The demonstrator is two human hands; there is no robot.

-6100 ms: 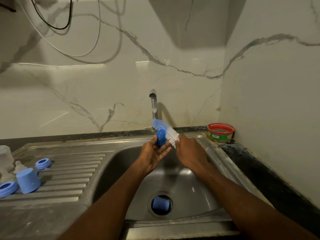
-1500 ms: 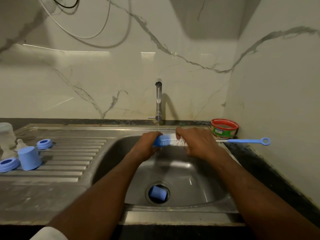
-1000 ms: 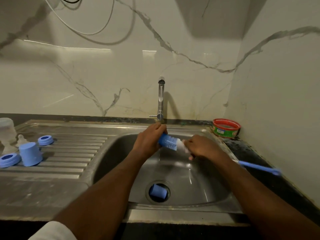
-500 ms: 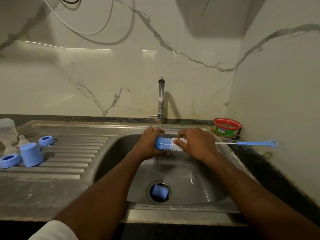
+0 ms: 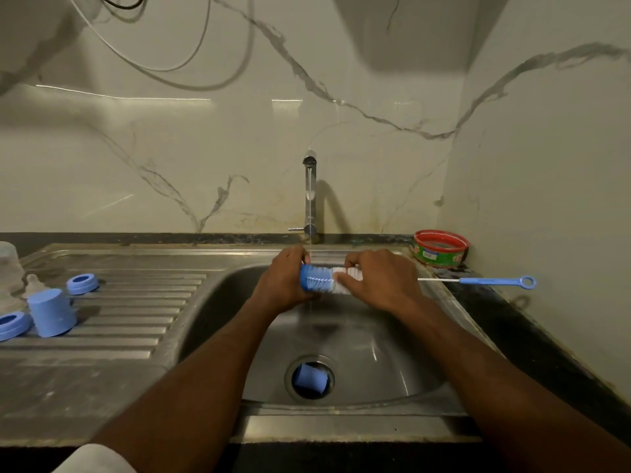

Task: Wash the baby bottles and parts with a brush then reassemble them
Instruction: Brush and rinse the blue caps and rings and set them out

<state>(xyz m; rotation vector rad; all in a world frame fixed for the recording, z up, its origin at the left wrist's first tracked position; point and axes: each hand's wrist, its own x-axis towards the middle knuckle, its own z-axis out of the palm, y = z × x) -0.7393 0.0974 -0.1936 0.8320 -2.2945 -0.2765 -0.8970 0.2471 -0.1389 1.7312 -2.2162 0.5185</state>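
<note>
Steel sink (image 5: 392,370), seemingly blue cap (image 5: 310,377) in drain.

2 hands (image 5: 283,281) (image 5: 379,279), 1 brush (image 5: 327,279), 2 blue caps (image 5: 51,317) (image 5: 309,378), 2 rings (image 5: 83,284) (image 5: 12,324), 1 tub (image 5: 440,249), 1 tap (image 5: 310,196)

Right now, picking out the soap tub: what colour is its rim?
Red rim on the tub, seen in the head view.

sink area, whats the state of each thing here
tap: running
brush: horizontal under the stream, gripped at the bristles
left hand: grips brush tip
right hand: grips bristles
blue cap: upside down on drainboard
blue part: lying in the drain
red tub: open
</note>
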